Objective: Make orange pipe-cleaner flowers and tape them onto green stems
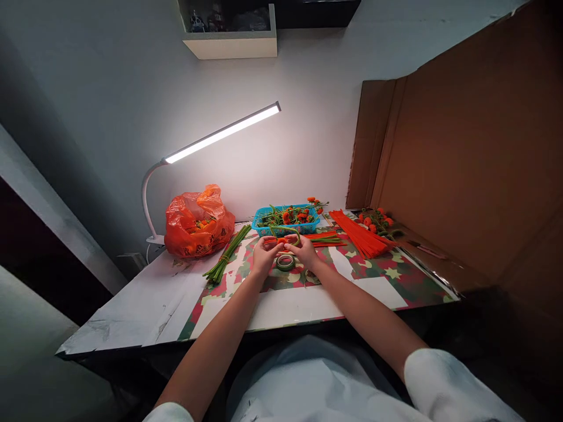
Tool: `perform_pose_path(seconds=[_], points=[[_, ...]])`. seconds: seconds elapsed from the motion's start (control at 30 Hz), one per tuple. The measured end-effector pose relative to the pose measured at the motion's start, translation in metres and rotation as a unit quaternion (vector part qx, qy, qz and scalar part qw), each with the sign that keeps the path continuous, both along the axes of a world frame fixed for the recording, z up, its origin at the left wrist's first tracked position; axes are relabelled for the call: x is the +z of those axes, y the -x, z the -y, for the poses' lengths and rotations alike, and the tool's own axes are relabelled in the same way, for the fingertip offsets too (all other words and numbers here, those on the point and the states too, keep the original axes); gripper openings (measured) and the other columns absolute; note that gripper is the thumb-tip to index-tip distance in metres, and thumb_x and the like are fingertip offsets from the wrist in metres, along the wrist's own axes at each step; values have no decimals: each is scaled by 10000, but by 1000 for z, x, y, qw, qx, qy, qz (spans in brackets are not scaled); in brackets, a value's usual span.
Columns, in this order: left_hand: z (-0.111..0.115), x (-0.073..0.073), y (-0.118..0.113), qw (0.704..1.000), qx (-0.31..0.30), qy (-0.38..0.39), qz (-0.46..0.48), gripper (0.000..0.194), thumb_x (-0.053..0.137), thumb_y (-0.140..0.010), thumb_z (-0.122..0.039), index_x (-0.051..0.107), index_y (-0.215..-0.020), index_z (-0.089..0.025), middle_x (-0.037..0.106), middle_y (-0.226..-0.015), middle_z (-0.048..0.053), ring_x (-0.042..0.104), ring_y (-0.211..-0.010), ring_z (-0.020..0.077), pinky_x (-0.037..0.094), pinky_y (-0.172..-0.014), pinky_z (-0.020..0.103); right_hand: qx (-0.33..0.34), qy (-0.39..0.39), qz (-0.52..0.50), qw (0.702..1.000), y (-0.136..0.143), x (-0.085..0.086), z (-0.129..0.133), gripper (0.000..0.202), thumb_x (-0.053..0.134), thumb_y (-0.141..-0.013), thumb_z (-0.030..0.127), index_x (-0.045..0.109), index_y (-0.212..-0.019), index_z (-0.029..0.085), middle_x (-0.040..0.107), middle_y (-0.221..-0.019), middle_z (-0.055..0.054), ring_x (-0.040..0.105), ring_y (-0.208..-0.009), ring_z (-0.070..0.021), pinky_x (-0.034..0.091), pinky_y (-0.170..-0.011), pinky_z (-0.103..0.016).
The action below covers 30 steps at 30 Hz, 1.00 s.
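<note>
My left hand (pixel 263 254) and my right hand (pixel 304 252) meet over the middle of the table. Between their fingertips is a small orange pipe-cleaner flower (pixel 282 240), pinched from both sides. A green stem (pixel 294 230) curves up in a loop above it, by my right fingers. Just below the hands lies a roll of green tape (pixel 285 262). Red and green pipe cleaners (pixel 326 239) lie behind my right hand. Finer detail of the flower is hidden by my fingers.
A blue basket (pixel 255 225) of finished flowers stands behind. Left are a bundle of green pipe cleaners (pixel 226 256), an orange plastic bag (pixel 197 225) and a lit lamp (pixel 224 133). Right are red pipe cleaners (pixel 363 235), more orange flowers (pixel 375 221) and tall cardboard (pixel 457 140).
</note>
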<state>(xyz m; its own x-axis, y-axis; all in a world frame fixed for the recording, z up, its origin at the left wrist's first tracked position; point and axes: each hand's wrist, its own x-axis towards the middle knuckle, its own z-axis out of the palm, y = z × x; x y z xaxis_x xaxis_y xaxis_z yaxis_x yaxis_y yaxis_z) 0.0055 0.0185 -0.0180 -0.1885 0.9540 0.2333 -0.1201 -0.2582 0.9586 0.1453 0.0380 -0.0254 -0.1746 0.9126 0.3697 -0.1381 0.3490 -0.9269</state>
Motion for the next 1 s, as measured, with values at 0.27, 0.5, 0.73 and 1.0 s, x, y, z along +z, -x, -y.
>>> perform_pose_path(seconds=[0.27, 0.5, 0.73, 1.0], points=[[-4, -2, 2, 996, -33, 42, 71, 461, 846, -548, -361, 636, -874, -111, 690, -726, 48, 675, -674, 155, 561, -702, 301, -21, 72, -87, 993, 0, -4, -6, 340, 796, -511, 408, 691, -729, 169, 705, -715, -48, 670, -738, -227, 535, -720, -378], [-4, -2, 3, 991, -63, 67, 99, 417, 877, -489, -347, 705, -786, -109, 728, -794, 97, 695, -776, 204, 555, -784, 330, 29, 125, -152, 980, 0, -2, -4, 403, 866, -401, 354, 707, -721, 167, 720, -704, -35, 688, -739, -221, 551, -772, -398], [-4, -2, 6, 986, -99, 92, 98, 323, 860, -551, -290, 713, -778, -114, 724, -767, 79, 686, -731, 164, 563, -752, 284, 54, 135, -169, 975, -2, -2, -3, 377, 874, -405, 356, 715, -689, 166, 728, -704, -45, 700, -766, -232, 554, -803, -405], [-3, 1, 4, 983, -83, 117, 116, 161, 792, -635, -179, 694, -756, -140, 711, -751, 59, 666, -661, 130, 576, -715, 255, 54, 148, -164, 974, -2, -3, -4, 395, 876, -399, 353, 724, -712, 165, 721, -681, -38, 689, -709, -206, 553, -765, -377]])
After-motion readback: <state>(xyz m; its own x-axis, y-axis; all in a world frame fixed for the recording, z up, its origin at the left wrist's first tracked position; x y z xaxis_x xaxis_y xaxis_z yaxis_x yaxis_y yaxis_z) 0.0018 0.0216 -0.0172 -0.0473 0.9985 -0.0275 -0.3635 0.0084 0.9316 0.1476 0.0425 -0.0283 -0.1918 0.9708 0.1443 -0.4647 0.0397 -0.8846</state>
